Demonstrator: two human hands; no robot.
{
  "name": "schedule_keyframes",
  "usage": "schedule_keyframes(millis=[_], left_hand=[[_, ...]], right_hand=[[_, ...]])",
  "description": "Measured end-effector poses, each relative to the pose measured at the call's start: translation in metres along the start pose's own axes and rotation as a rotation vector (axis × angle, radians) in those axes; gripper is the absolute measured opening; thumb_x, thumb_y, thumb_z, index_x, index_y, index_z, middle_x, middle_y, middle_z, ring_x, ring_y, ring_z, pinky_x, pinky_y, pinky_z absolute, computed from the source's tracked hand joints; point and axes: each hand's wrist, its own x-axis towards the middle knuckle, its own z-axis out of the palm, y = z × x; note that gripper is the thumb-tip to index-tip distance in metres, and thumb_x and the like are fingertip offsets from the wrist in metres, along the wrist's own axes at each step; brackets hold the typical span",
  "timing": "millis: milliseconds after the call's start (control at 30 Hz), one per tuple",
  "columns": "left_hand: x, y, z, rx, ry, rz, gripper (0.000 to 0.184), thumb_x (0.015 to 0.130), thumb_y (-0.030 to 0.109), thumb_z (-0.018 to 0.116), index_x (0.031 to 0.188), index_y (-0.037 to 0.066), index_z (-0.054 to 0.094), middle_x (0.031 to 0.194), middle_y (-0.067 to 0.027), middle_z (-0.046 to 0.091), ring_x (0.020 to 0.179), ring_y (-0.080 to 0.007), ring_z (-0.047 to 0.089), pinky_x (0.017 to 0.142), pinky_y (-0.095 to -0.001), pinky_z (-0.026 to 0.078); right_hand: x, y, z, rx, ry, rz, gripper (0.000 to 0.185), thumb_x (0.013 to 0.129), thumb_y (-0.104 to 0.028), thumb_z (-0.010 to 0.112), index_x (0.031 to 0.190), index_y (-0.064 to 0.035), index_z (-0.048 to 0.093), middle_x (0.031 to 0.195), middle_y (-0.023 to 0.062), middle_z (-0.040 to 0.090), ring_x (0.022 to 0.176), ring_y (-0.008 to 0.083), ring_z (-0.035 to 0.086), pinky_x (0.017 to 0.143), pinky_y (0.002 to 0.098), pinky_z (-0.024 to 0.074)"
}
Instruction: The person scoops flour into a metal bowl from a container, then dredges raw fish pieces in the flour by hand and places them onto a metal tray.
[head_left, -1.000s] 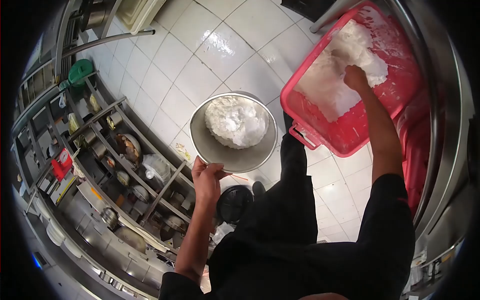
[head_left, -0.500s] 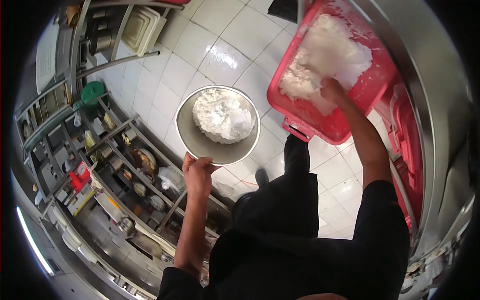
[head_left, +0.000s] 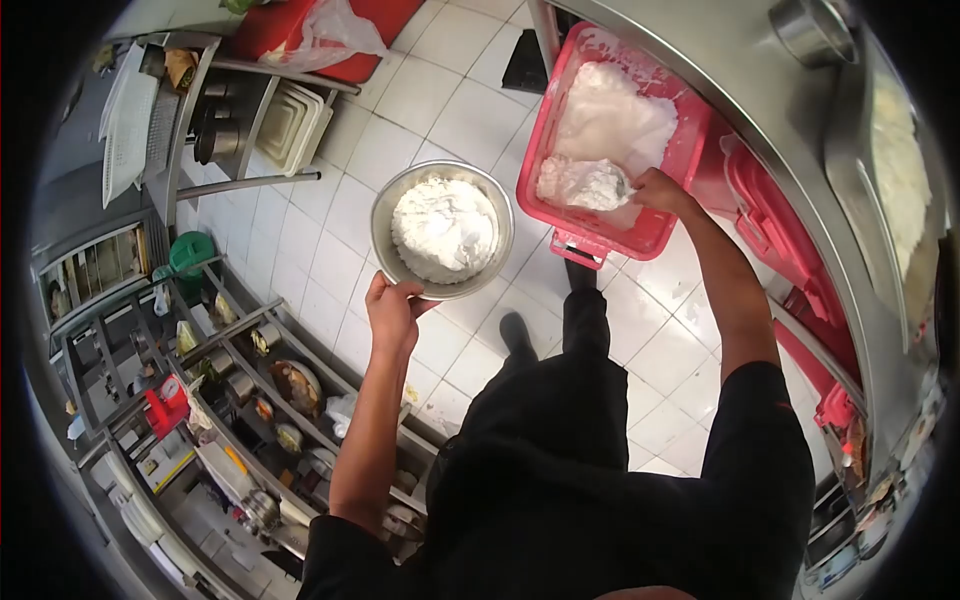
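Observation:
My left hand (head_left: pixel 394 308) grips the near rim of a round metal bowl (head_left: pixel 388 255), thumb on the edge. White flour-like powder (head_left: pixel 446 228) is heaped inside the bowl, which is held above the tiled floor. Over a red plastic bin (head_left: pixel 640 240) on the right, my right hand (head_left: pixel 660 192) is closed around the handle of a scoop (head_left: pixel 627 188). A lumpy mound of the same powder (head_left: pixel 585 185) covers most of the scoop. More white powder (head_left: pixel 612 118) lies in the bin behind it.
A steel counter (head_left: pixel 700 70) runs along the right, with a metal pot (head_left: pixel 812 30) on it. A red lid (head_left: pixel 765 205) stands beside the bin. Metal shelving (head_left: pixel 240 330) with bowls and containers fills the left. Cream trays (head_left: pixel 293 130) sit at the upper left.
The right hand has drawn back from within the powder, and a heaped scoop now shows in front of it. The left hand still holds the bowl. The camera view has shifted.

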Motion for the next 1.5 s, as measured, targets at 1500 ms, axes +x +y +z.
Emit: schedule_keyframes(millis=[1500], left_hand=[[0.011, -0.052, -0.019, -0.447, 0.071, -0.057, 0.017, 0.064, -0.01, 0.043, 0.078, -0.002, 0.038, 0.083, -0.0174, 0.046, 0.068, -0.0307, 0.056, 0.051, -0.0392, 0.057]], right_hand=[[-0.056, -0.216, -0.101, -0.87, 0.049, 0.057, 0.025, 0.059, -0.012, 0.055, 0.072, 0.0088, 0.058, 0.079, 0.0267, 0.058, 0.073, 0.0362, 0.06, 0.063, 0.0389, 0.047]])
